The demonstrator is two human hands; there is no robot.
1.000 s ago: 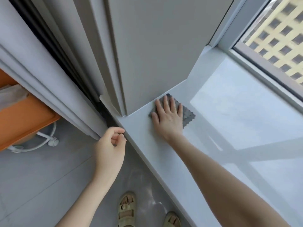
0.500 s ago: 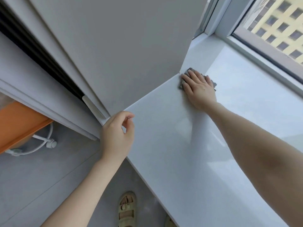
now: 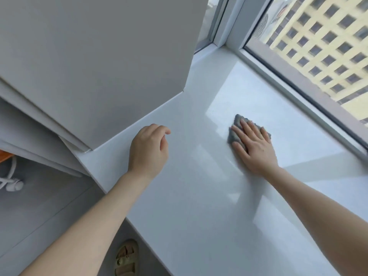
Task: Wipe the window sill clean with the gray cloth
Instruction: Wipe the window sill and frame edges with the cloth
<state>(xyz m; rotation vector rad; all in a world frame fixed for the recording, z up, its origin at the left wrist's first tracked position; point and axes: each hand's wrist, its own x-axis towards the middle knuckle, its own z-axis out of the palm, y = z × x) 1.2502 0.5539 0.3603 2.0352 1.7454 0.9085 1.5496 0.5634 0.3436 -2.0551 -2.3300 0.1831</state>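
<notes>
Pressing the gray cloth (image 3: 233, 135) flat against the middle of the window sill (image 3: 199, 196) under the right hand (image 3: 254, 150), fingers straight. Hovering the left hand (image 3: 148, 151) loosely curled, holding nothing, above the sill's left end. Likely needing even pressure, overlapping strokes.

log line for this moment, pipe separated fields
phase: wipe | right hand: flat on gray cloth, pressing it on window sill | left hand: loosely curled over sill, holds nothing

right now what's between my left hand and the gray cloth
Nothing: the head view shows only bare window sill from the left hand to the gray cloth.
</notes>
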